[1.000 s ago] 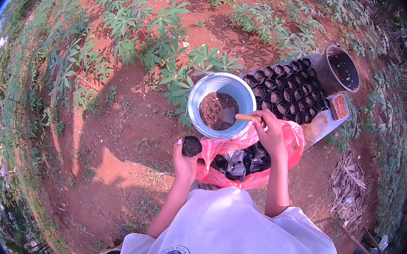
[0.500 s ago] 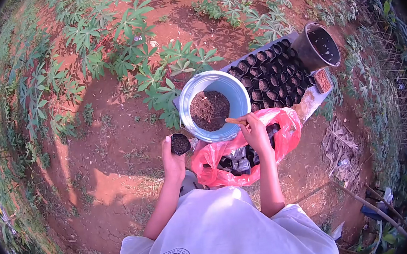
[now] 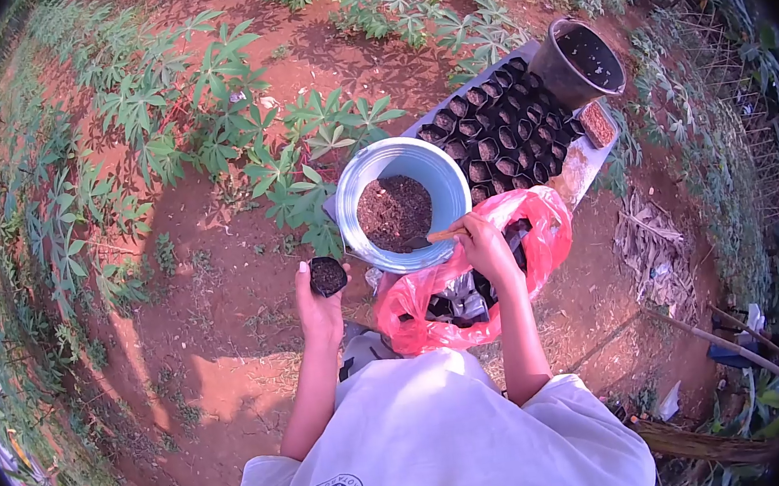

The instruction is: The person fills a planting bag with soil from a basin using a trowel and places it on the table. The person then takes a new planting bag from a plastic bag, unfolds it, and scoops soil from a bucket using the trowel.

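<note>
My left hand (image 3: pixel 322 315) is wrapped around a small black seedling bag (image 3: pixel 327 276) with dark soil up near its rim, held left of the bucket. In my right hand (image 3: pixel 488 252) is the wooden handle of a small trowel (image 3: pixel 446 234). Its dark blade reaches over the near rim into a light blue bucket (image 3: pixel 455 177), touching the brown soil (image 3: pixel 393 212) inside; the blade's tip is hard to make out. Below my right hand lies an open red plastic bag (image 3: pixel 551 224), with folded black seedling bags (image 3: pixel 462 300) in it.
Several soil-filled black seedling bags (image 3: pixel 504 136) stand in rows on a pale board (image 3: pixel 580 177). A dark bucket (image 3: pixel 570 67) and a small tray of reddish grains (image 3: pixel 597 124) are at its right end. Leafy plants (image 3: pixel 221 80) grow ahead; sticks (image 3: pixel 723 345) lie at right.
The view has shifted slightly, so the board and its bags appear further left. More of the trowel's dark blade shows at the soil. Both hands keep their holds.
</note>
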Action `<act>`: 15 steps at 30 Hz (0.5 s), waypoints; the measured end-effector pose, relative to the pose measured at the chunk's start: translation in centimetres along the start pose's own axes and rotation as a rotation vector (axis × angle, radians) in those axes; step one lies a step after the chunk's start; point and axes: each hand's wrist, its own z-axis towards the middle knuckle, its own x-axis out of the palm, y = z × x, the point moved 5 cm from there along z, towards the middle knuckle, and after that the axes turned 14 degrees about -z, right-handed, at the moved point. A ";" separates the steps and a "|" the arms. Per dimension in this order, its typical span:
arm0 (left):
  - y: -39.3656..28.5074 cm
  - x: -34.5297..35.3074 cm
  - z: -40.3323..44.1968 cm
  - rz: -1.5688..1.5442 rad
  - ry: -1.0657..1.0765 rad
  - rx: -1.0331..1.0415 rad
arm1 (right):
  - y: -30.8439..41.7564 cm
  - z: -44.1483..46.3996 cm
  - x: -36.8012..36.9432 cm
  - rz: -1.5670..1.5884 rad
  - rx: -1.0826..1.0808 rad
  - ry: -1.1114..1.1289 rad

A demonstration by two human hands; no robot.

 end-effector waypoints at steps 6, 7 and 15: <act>-0.1 -0.7 -0.5 -0.003 -0.017 0.008 | -0.1 0.8 1.0 0.014 -0.028 0.018; -0.1 -0.7 -0.7 -0.008 -0.025 0.014 | -0.2 1.0 1.1 0.014 -0.035 0.026; 0.5 -0.7 -1.8 -0.030 -0.045 0.060 | -1.6 1.6 0.7 0.075 -0.062 0.017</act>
